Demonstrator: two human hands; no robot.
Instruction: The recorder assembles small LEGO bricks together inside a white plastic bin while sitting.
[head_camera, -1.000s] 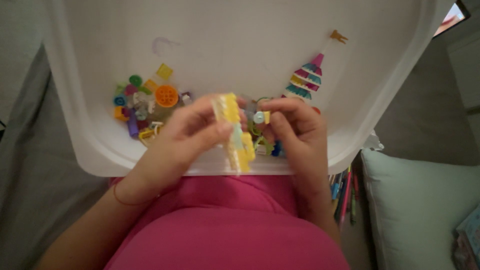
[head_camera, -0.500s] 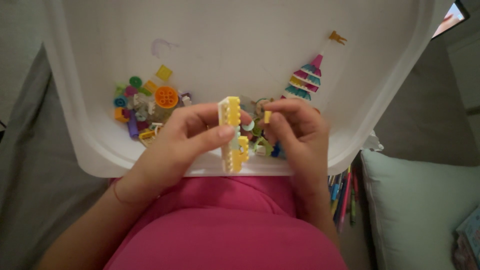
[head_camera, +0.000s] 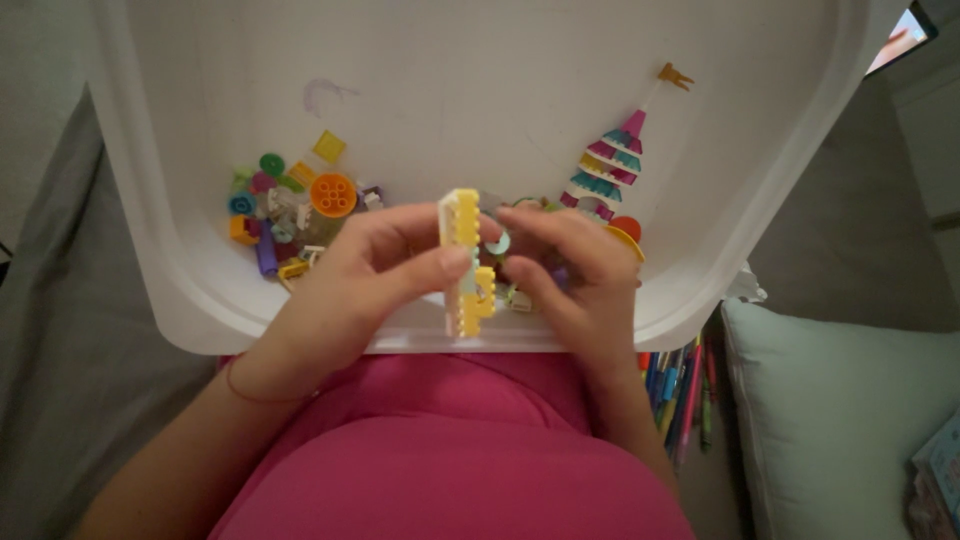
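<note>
**Now: a small brick wall is held over the tray, a piece is brought to its side**

Far to the left of the grip, a heap of loose coloured bricks (head_camera: 285, 215) is seen on the floor of the white tray (head_camera: 150, 250), and a round orange piece (head_camera: 333, 193) lies at the near edge of this heap. The left hand (head_camera: 365, 275) is closed around a tall yellow assembly (head_camera: 463, 262), which is made of yellow, pale and mint parts; it is kept upright above the near rim of the tray, with the thumb pressed on its front face. Just to the right of the grip, a small round mint piece (head_camera: 497, 243) is seen touching the side of the assembly, and the right hand (head_camera: 570, 270) is curled against it. Whether this piece is pinched by the fingers or only pushed cannot be told, because the fingertips are partly hidden. More loose pieces lie under the right hand. Farther right from the grip, a striped cone-shaped tower (head_camera: 605, 170) with a thin mast rests on the tray floor, well apart from both hands.

As a judgement, the work is partly done: several rows are already joined in the assembly, the tower seems complete, but many bricks remain unused in the heap.
</note>
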